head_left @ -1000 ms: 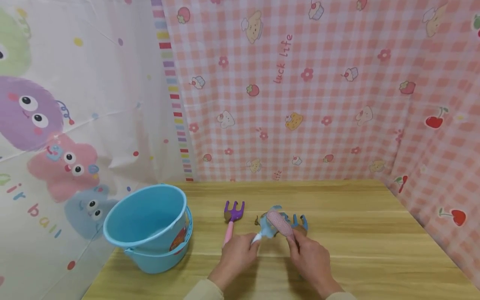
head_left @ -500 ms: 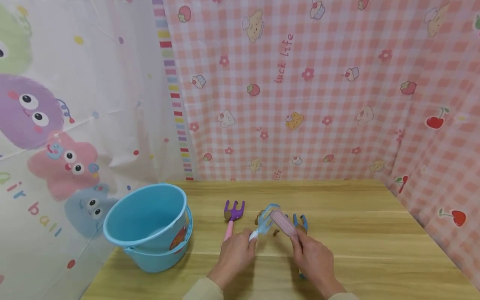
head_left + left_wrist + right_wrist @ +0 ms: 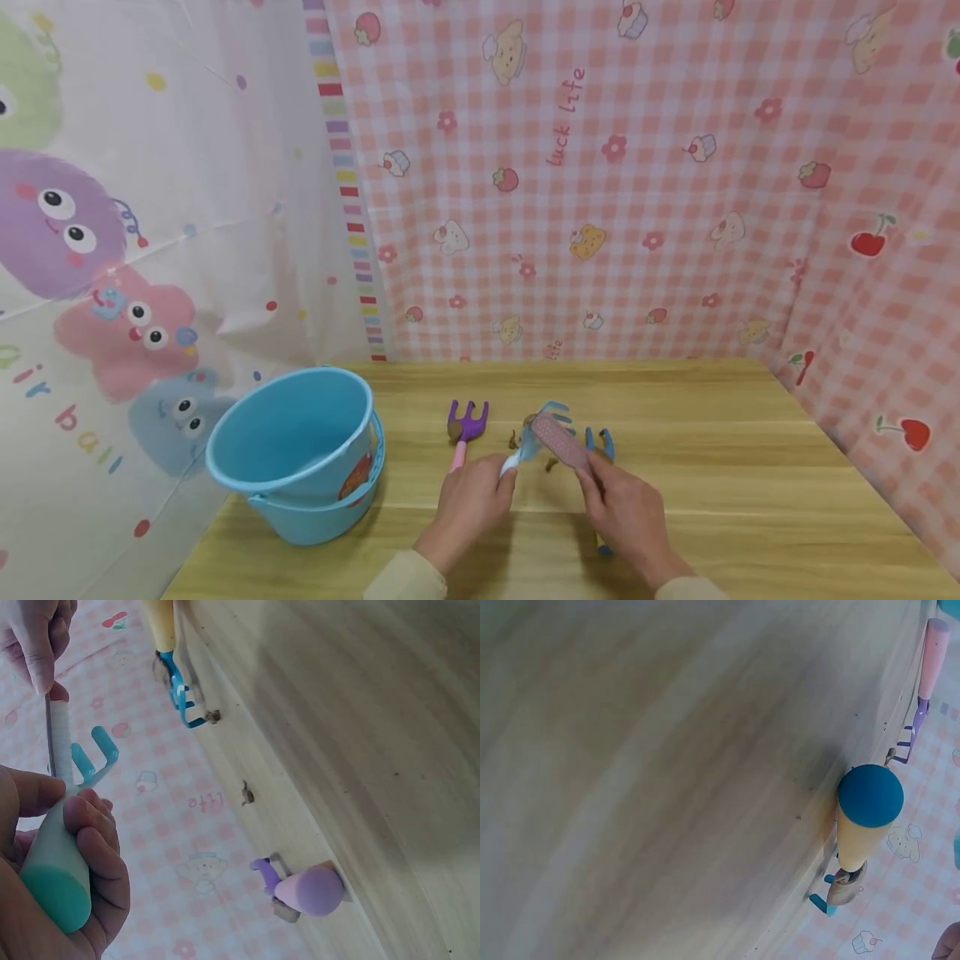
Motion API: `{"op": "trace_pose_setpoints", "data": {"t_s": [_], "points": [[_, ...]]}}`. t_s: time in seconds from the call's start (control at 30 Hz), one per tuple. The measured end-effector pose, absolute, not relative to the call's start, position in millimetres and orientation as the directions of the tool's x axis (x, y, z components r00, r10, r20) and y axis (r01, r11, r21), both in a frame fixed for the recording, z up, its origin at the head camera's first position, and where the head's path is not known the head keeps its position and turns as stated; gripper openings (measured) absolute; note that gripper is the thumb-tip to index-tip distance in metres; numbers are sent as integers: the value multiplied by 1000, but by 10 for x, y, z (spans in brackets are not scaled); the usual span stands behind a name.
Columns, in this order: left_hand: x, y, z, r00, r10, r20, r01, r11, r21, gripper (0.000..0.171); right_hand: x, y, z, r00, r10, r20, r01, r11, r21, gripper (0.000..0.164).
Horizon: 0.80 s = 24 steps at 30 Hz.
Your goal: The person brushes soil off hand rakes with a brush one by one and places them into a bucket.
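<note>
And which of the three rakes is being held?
The pale-blue rake, in the left hand; the purple rake and the yellow-handled rake lie on the table.

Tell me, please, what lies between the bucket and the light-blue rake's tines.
The purple rake and some brown bits, as the head view shows.

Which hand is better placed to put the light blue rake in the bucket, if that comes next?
Probably the left hand: it grips the light blue rake and is nearer the bucket. The right hand is farther from it and holds the pink brush.
</note>
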<state>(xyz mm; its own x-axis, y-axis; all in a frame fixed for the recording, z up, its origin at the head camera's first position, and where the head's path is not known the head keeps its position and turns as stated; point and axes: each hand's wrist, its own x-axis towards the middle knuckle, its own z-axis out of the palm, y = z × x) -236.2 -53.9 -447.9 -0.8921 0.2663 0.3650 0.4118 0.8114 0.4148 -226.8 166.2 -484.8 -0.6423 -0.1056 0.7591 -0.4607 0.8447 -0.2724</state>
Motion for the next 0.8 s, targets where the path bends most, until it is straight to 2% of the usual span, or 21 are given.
{"op": "trace_pose_setpoints", "data": {"t_s": [0.2,0.37,0.47,0.67,0.73,0.8], "points": [[-2375,-549,-4441,-902,274,333,410,786,463,15,-2309,1674,-4839,-582,-123,804,-503,831,-238,25],[-2383,-564,-4411,-902,293,316,421,754,504,14,-2357,1662,-4790,-518,-174,837,-565,804,-183,27],[-2373,-588,-4391,-899,308,312,432,744,509,16,-2379,1643,-4748,-516,-182,837,-560,811,-169,25],[-2357,-645,-4377,-903,309,299,424,753,503,14,-2388,1609,-4691,-609,-119,784,-475,847,-240,26],[-2359,-660,-4372,-912,297,283,405,762,506,14,-2396,1600,-4682,-592,-145,792,-502,836,-222,25],[-2370,-667,-4364,-918,297,263,393,766,508,14,-2416,1592,-4674,-541,-202,817,-550,819,-162,25]]}}
